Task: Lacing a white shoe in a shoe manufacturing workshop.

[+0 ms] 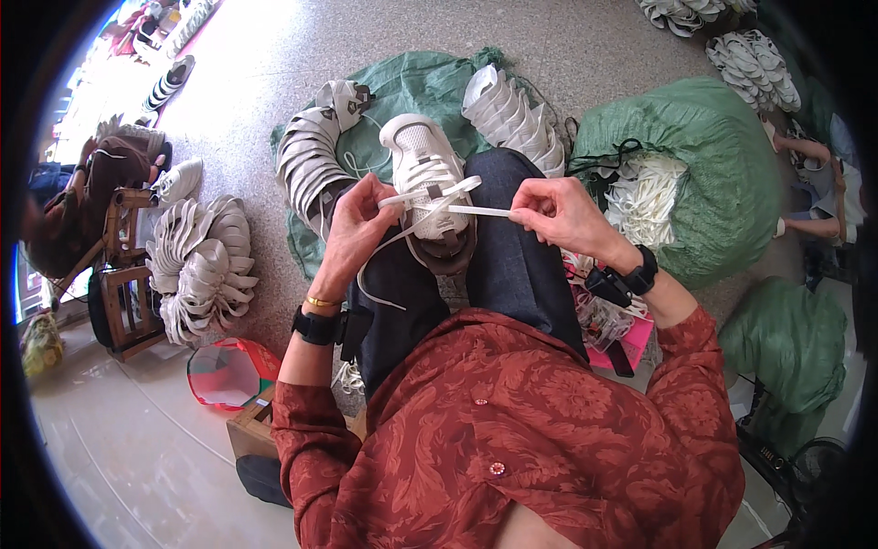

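A cream sneaker upper (422,142) rests between my knees, its toe pointing away from me. White flat shoelace (476,210) runs through its eyelets and stretches across its front. My left hand (364,215) pinches the lace at the left of the shoe, close to the tongue. On the other side, my right hand (556,212) grips the lace's end between thumb and fingers and draws it out straight. A small loop of lace stands up between the hands. One loose lace end hangs over my left knee.
A green sack (677,110) of white laces stands to the right. Nested shoe uppers (306,160) lie on a green sheet (402,73) ahead, with more uppers (201,261) at left. A red-rimmed bag (229,373) and a pink tray (633,340) flank me. Other people sit at both sides.
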### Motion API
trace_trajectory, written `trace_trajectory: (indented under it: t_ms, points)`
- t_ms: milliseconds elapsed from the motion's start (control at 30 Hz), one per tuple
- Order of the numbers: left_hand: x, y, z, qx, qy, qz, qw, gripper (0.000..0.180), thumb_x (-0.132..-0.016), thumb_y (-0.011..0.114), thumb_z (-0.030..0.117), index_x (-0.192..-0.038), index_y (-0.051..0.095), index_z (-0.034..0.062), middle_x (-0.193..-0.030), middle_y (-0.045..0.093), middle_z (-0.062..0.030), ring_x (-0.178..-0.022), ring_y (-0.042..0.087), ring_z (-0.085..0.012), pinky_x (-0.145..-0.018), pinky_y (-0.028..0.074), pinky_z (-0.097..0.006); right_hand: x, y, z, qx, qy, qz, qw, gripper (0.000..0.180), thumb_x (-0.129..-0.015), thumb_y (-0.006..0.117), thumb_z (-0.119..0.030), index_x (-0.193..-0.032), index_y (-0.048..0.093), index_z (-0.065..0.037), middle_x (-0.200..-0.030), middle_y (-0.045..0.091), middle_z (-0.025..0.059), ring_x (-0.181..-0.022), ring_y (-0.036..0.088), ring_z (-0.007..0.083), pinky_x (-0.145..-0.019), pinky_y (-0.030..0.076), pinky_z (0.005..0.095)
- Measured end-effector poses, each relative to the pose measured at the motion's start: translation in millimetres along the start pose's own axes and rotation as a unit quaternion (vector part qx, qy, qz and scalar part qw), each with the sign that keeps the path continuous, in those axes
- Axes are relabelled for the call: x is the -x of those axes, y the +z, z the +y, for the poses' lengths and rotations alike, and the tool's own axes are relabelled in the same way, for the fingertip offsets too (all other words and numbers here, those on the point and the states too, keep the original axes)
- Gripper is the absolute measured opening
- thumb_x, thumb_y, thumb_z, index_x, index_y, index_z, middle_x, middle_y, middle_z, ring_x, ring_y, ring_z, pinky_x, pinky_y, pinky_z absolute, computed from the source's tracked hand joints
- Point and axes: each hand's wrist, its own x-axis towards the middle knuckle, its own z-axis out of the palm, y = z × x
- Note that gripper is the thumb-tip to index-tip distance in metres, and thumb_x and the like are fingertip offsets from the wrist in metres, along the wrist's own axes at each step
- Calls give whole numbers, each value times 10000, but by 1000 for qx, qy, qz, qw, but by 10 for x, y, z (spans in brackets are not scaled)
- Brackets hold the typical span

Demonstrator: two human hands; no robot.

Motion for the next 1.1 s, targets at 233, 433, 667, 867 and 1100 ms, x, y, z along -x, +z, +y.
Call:
trace_trajectory:
  t_ms: [233,433,667,867,1100]
  points:
    - [-26,39,-125,-41,19,51,998,191,-895,664,-13,-858,483,39,-845,604,-6,-766,590,-52,-666,505,-209,-84,28,96,25,39,-36,998,149,-912,707,-126,-853,664,4,-651,629,9,-524,573,50,-462,447,228]
    - [-9,53,-141,-30,25,62,997,193,-889,674,-25,-883,489,32,-862,619,-18,-780,611,-60,-690,521,-211,-277,161,-5,104,-76,80,988,204,-885,755,-197,-913,683,-8,-741,699,35,-552,547,52,-519,436,258]
    - [-25,68,-114,-42,32,71,996,188,-885,678,-13,-885,495,33,-858,620,-17,-780,598,-49,-685,508,-206,-554,313,85,117,-120,103,980,189,-923,686,-154,-896,630,25,-719,669,69,-576,557,77,-522,444,292]
    - [-51,49,-161,-67,21,88,994,181,-870,677,3,-873,499,32,-846,623,-16,-770,569,-33,-653,466,-193,-643,283,184,77,-96,68,990,130,-961,579,-90,-922,525,22,-756,699,100,-504,560,89,-467,441,283]
    - [76,126,-119,-67,34,146,986,291,-872,729,50,-969,457,10,-921,629,-75,-818,645,-104,-719,563,-251,-594,226,93,15,-42,26,999,111,-973,556,-84,-949,500,9,-822,719,105,-491,565,87,-425,443,256]
